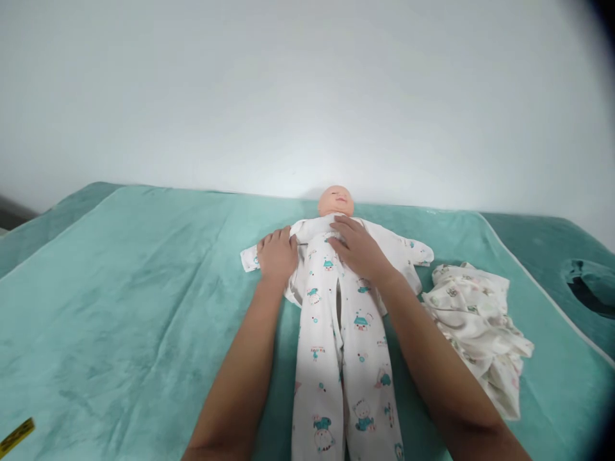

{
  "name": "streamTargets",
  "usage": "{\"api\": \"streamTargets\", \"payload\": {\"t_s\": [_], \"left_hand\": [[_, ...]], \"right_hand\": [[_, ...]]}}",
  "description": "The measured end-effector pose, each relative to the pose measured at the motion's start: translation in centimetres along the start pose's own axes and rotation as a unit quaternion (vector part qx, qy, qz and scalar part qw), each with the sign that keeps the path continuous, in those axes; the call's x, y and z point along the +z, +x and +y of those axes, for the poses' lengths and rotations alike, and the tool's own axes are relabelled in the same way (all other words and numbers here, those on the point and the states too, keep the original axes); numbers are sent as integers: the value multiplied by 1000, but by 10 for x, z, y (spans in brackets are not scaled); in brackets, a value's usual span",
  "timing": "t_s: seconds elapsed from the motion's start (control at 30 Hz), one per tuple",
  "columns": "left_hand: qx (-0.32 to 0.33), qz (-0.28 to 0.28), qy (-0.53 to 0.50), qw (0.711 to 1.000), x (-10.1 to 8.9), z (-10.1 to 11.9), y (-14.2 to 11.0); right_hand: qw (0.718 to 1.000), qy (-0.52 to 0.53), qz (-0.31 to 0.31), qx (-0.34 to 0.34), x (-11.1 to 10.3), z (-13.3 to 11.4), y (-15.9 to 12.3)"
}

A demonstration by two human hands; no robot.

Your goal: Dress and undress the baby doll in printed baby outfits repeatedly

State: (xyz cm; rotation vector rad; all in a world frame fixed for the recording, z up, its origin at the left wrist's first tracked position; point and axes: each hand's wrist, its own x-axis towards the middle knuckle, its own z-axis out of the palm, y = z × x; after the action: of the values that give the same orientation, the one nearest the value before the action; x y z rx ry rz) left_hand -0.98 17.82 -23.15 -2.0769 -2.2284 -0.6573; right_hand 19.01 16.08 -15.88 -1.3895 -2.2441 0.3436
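A baby doll [336,200] lies on its back with its head toward the wall. It wears a white long-sleeved top [394,246], and white printed baby pants [321,358] extend toward me, their waist high on the chest. My left hand [278,256] rests palm down at the doll's side, over the sleeve beside the waistband, its fingers slightly bent. Across the chest lies my right hand [358,250], fingers spread on the top and the upper edge of the pants. Most of the doll's body is hidden under the clothes.
Crumpled white printed cloth [475,326] lies right of the doll, near my right forearm. A light green blanket [120,307] covers the surface, with darker green fabric [538,250] at the right edge. A white wall [307,96] stands behind. A yellow strip [16,437] shows at lower left.
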Motion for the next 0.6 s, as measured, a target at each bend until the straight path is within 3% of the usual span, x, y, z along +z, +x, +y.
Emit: {"api": "streamTargets", "payload": {"t_s": [0.13,0.27,0.4,0.6], "left_hand": [[-28,-3,-8,1000,-5,-2,2],[-32,-16,-18,999,-1,-7,5],[-40,-23,-20,999,1,-9,8],[-53,-19,-31,998,-12,-2,8]], "right_hand": [[980,-154,-115,-59,14,-29,50],[945,-223,-208,-115,41,-27,92],[924,-235,-266,-142,56,-19,106],[912,-245,-292,-152,50,-19,110]]}}
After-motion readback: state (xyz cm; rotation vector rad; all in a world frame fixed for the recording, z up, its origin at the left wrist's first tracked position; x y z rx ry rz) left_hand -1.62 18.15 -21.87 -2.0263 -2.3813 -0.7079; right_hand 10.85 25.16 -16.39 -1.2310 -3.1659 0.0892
